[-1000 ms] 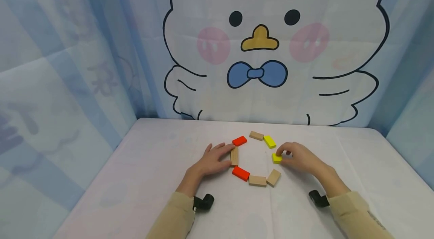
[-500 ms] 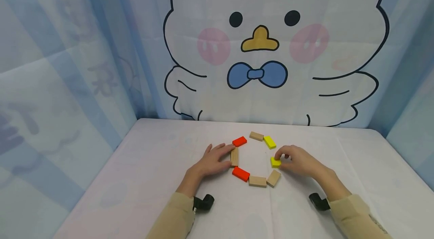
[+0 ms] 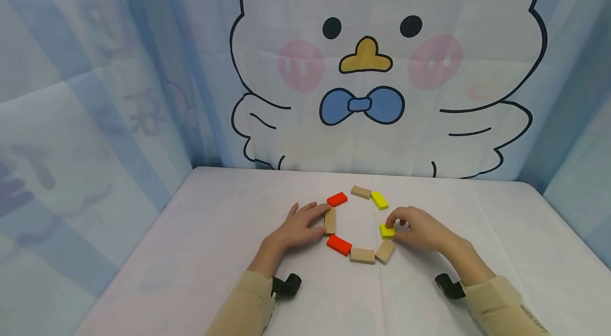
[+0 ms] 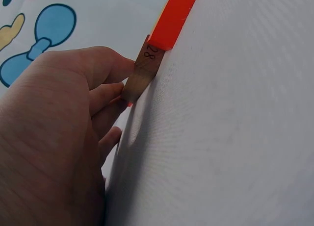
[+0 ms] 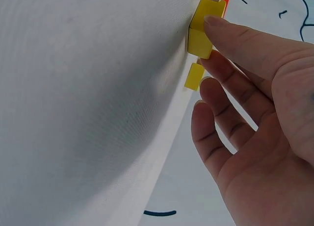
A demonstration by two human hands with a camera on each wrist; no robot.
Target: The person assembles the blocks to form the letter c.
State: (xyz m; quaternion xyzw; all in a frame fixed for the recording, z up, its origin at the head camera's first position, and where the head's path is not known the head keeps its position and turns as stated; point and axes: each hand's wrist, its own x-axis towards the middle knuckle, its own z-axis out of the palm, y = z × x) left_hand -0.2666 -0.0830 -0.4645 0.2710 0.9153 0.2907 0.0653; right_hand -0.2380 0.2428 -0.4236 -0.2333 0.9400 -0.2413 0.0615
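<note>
My right hand (image 3: 417, 227) pinches a yellow block (image 3: 385, 232) between thumb and fingers at the ring's right side. In the right wrist view the thumb lies along this yellow block (image 5: 200, 42), and the other fingers curve loosely below. The lower end of the yellow block is close to a tilted plain wooden block (image 3: 385, 251). On the left, my left hand (image 3: 298, 226) rests on the table, its thumb and fingertips touching an upright-lying wooden block (image 3: 330, 221). The left wrist view shows "28" written on that wooden block (image 4: 143, 71).
Red blocks (image 3: 337, 199) (image 3: 339, 245) meet both ends of the left wooden block. A wooden block (image 3: 361, 192) and a yellow block (image 3: 380, 200) lie at the back, another wooden block (image 3: 363, 255) in front. A pale cloth covers the table (image 3: 191, 251); a printed curtain (image 3: 363, 145) stands behind.
My right hand has slid the yellow block toward me and slightly left, away from the back yellow block and nearer the tilted wooden one. The left hand has stayed still.
</note>
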